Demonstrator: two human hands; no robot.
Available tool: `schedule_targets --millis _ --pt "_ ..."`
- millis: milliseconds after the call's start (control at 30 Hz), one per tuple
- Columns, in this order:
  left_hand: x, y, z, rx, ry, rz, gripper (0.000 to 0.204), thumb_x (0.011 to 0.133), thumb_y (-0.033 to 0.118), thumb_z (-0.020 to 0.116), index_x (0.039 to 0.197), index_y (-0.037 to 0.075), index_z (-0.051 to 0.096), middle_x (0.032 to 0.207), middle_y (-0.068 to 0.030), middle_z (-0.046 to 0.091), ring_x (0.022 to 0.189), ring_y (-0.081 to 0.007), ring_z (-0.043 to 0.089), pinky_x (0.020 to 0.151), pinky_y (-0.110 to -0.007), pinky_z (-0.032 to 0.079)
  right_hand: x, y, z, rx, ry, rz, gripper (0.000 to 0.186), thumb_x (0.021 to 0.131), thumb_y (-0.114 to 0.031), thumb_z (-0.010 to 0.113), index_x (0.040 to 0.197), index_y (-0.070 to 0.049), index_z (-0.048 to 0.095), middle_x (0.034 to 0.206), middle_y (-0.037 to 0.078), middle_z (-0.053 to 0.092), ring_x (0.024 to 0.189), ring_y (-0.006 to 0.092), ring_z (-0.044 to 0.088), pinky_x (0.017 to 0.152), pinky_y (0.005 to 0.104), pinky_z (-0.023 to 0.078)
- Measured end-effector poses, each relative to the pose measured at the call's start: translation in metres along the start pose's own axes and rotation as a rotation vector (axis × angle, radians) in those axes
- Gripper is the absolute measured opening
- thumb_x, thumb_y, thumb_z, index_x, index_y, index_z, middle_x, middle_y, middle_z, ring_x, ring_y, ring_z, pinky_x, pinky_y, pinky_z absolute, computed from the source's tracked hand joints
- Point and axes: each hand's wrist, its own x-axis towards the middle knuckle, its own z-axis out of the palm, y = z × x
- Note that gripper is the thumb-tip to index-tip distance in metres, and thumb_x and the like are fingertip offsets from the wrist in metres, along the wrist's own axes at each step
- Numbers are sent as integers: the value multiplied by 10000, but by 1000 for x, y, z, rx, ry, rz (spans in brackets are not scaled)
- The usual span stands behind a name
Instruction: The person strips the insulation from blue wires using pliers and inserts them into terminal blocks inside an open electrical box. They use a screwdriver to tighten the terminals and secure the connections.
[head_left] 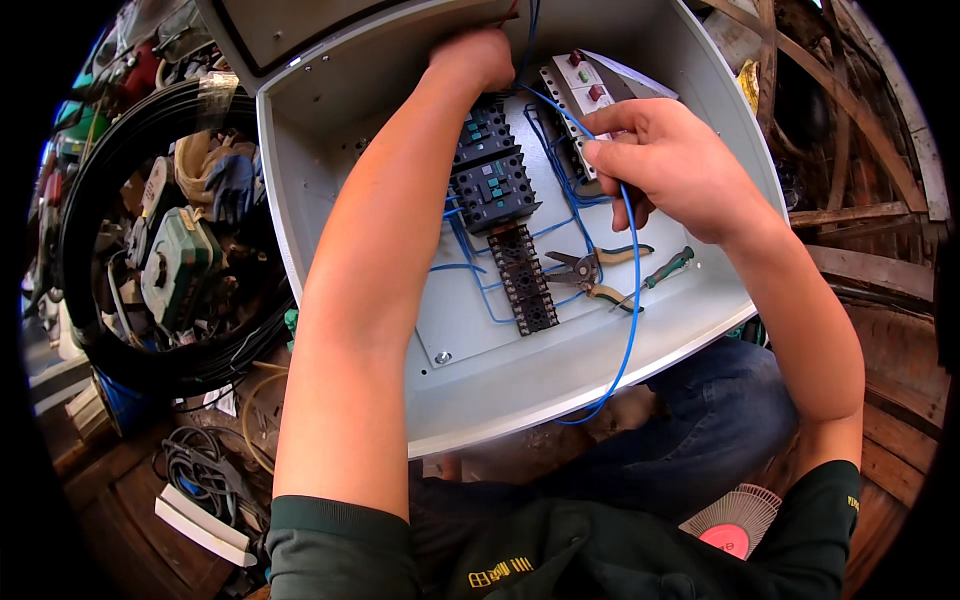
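Note:
Over the right side of a grey metal electrical enclosure point(600, 355), my right hand point(665, 165) pinches a blue wire point(634, 300) between thumb and fingers. The wire's slack loops down past the enclosure's near edge. My left hand point(475, 58) reaches to the far wall inside; its fingers are hidden behind the back of the hand. Below it sit black contactors point(492, 192), with black relay sockets point(522, 280) nearer me. A white circuit breaker point(580, 88) is mounted beside my right hand. Cutting pliers point(580, 270) with beige handles and a green-handled screwdriver point(668, 267) lie on the backplate.
A black coil of cable point(85, 250) surrounds a green-and-white case point(180, 262) and gloves point(232, 185) at left. Tangled cords point(205, 470) lie at lower left. Wooden boards point(880, 270) are at right. A fan with a pink hub point(725, 540) stands near my right sleeve.

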Motion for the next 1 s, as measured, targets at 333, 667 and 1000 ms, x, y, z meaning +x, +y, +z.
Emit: schedule_targets --millis 333,667,1000 --pt "42 -9 23 33 -291 85 380 736 117 776 1115 103 751 1060 -165 739 999 -332 692 864 -437 533 56 -32 -31 -201 290 -386 225 778 -116 593 807 71 715 688 217 681 674 240 688 659 388 533" --pt "11 21 3 2 -170 53 401 752 77 755 1149 128 733 1110 -142 734 1054 -307 675 888 -440 516 73 -15 -36 -89 242 -357 264 773 -121 593 880 73 738 774 261 705 774 321 724 750 394 560" --pt "16 3 7 61 -280 33 408 794 178 755 1197 135 708 1223 -148 692 1139 -298 655 947 -405 527 99 -3 -31 -118 230 -449 281 740 -118 589 891 65 740 814 301 697 848 365 732 798 416 561"
